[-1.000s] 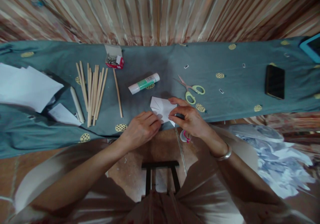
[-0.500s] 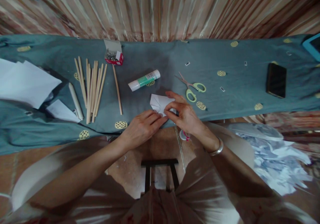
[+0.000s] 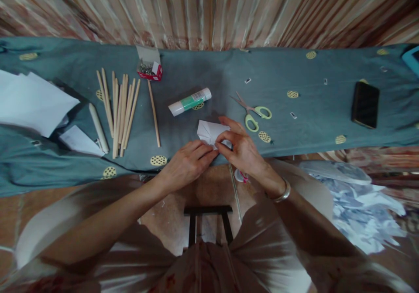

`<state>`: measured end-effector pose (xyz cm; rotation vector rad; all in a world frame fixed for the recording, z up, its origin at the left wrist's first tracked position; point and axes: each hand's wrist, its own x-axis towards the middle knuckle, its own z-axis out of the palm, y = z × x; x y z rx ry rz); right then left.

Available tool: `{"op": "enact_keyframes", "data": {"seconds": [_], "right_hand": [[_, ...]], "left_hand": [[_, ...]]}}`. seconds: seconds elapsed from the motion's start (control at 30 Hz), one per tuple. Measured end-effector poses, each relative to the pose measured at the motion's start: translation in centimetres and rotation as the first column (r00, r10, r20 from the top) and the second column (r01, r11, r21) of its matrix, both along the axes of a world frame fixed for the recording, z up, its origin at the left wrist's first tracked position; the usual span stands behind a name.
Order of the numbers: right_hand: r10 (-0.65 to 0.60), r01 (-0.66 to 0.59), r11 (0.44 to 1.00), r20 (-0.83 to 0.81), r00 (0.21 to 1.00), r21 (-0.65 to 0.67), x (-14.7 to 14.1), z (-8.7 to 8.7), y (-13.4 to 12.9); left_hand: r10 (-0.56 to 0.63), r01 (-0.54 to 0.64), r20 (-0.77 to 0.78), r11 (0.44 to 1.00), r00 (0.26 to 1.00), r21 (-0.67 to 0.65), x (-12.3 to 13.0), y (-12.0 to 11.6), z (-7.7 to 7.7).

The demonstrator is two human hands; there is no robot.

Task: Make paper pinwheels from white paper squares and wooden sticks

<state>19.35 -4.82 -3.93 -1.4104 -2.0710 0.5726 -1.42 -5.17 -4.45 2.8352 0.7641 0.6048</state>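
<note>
White paper (image 3: 210,130) pinched w/ L grip (image 3: 187,161) & R grip (image 3: 242,149), glue stick (image 3: 190,102), scissors (image 3: 248,108) just beyond.

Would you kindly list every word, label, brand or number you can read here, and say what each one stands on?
No text can be read with certainty.
Glue stick: label print, too small and blurred.
Red box: any print is too blurred.
Small black-and-white rectangles on the tablecloth: marks too small to make out.
Folded paper: no legible writing.
</note>
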Motion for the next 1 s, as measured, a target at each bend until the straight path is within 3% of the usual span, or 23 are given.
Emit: {"op": "enact_keyframes", "data": {"seconds": [0.73,1.0], "right_hand": [[-0.007,0.007,1.0,0.016,1.0,0.014,-0.1,-0.07,-0.33],[0.053,-0.057,0.997,0.085,0.995,0.045,-0.31,-0.02,-0.97]], "left_hand": [[0.003,-0.003,0.003,1.0,1.0,0.008,0.24,0.09,0.25],[0.0,0.0,-0.011,1.0,1.0,0.0,0.19,0.15,0.22]]}}
